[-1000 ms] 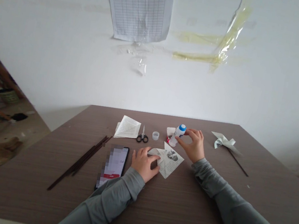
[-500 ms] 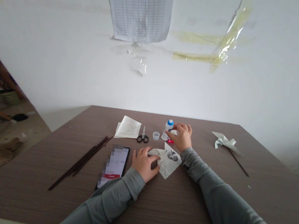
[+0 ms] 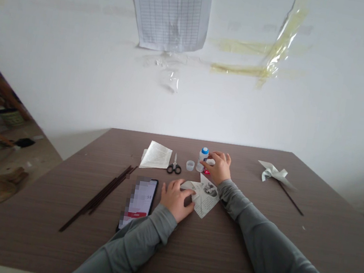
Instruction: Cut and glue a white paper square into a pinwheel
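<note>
A square of printed paper (image 3: 206, 204) with a dark picture lies on the table, slit and with a corner raised. My left hand (image 3: 175, 199) holds its left side down, fingers bent and thumb along the lower edge. Beyond the paper, a small white glue bottle (image 3: 202, 162) with a blue top stands upright. The thumb and fingers of my right hand (image 3: 221, 169) are around its right side. A small red packet (image 3: 207, 172) is partly hidden behind that hand. Left of the bottle sit a clear plastic cup (image 3: 190, 165) and black-handled scissors (image 3: 174, 167).
Printed paper sheets (image 3: 156, 156) lie at the back. Thin dark sticks (image 3: 101, 197) are bundled on the left, beside a phone (image 3: 143, 199). A paper pinwheel (image 3: 275, 173) on a stick lies at the right. The white wall (image 3: 233, 112) borders the table's far edge.
My right hand and the glue bottle have shifted slightly to the left. The left hand and the printed paper have stayed in place.
</note>
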Available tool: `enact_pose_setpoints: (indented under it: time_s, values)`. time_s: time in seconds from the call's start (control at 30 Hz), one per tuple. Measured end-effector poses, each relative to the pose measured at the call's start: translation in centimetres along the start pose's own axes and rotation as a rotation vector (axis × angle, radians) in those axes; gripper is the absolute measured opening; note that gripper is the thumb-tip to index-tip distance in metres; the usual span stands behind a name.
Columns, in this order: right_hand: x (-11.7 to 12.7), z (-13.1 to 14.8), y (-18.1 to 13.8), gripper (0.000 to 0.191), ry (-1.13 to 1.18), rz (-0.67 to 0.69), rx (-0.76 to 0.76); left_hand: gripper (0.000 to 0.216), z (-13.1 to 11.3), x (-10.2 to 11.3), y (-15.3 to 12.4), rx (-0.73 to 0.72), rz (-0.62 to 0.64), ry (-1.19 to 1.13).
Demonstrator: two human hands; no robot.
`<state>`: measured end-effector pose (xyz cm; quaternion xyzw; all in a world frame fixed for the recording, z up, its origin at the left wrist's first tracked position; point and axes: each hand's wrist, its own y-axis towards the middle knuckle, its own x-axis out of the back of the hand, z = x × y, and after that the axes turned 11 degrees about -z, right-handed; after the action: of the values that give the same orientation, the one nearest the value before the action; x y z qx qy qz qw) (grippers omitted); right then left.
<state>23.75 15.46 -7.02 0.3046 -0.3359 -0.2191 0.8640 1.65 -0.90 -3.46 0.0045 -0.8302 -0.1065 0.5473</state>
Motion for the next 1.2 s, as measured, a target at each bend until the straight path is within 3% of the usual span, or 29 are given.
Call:
enact_pose_setpoints:
  time_s: [0.27, 0.47, 0.7, 0.9, 1.2]
  values:
    - [0.2, 0.1, -0.1, 0.031, -0.039, 0.075, -0.006, 0.041, 0.0, 0.2, 0.0, 0.0, 0.004, -0.004]
    - [1.0, 0.5, -0.4, 0.04, -0.104, 0.102, -0.01, 0.04, 0.0, 0.2, 0.0, -0.006, -0.003, -0.005]
    - [4.5, 0.1, -2.1, 0.031, -0.075, 0.025, 0.092, 0.039, 0.0, 0.0, -0.1, 0.006, -0.012, 0.0]
    - [8.8, -0.5, -4.9, 0.02, 0.058, 0.271, 0.312, 0.043, -0.8, 0.7, -0.2, 0.009, 0.033, 0.008]
    - [11.3, -1.2, -7.4, 0.012, 0.098, 0.48, 0.354, 0.034, -0.9, 0.6, -0.1, 0.007, -0.04, -0.016]
